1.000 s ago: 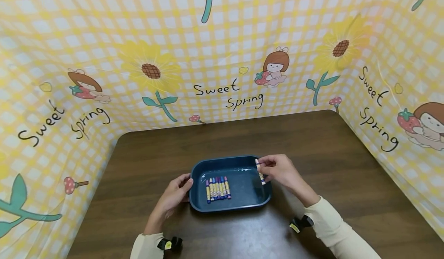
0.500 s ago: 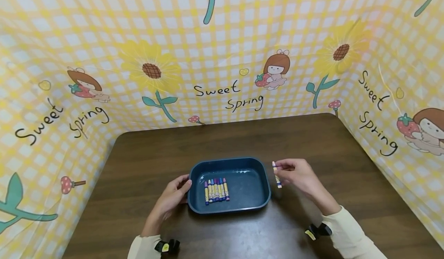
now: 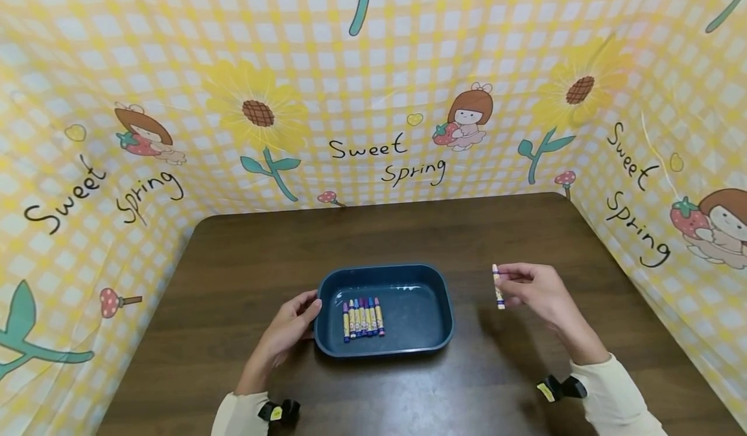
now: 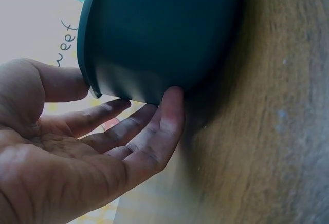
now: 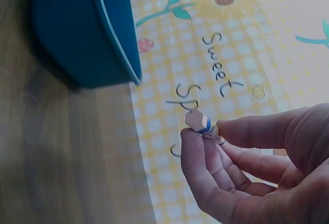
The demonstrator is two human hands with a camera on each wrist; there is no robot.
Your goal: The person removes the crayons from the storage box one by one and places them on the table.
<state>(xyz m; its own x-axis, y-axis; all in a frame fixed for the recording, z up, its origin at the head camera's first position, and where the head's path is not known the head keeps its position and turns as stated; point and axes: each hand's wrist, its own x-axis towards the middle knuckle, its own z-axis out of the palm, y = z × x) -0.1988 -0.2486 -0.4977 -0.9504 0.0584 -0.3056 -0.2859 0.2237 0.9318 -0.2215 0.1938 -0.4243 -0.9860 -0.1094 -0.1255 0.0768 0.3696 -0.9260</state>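
A dark blue-green tray (image 3: 408,351) lies on the brown table with a row of several crayons (image 3: 364,319) in its left half. Its left end is held by my left hand (image 3: 287,329). In the left wrist view the thumb (image 4: 64,84) lies at the tray's rim and the fingertips touch its outer wall (image 4: 154,44). To the right of the tray, above the table, my right hand (image 3: 539,293) pinches one pale crayon (image 3: 498,287) between thumb and fingers. The right wrist view shows this crayon's pale end (image 5: 196,120) pointing at the camera.
The brown wooden table (image 3: 280,248) extends around the tray on all sides. A yellow checked cloth (image 3: 373,72) with printed flowers and lettering hangs behind and along both sides. Black devices (image 3: 280,411) are strapped to both wrists.
My right hand has moved right with the pale crayon, from over the tray's right end to beside it above the table. My left hand stays at the tray's left end.
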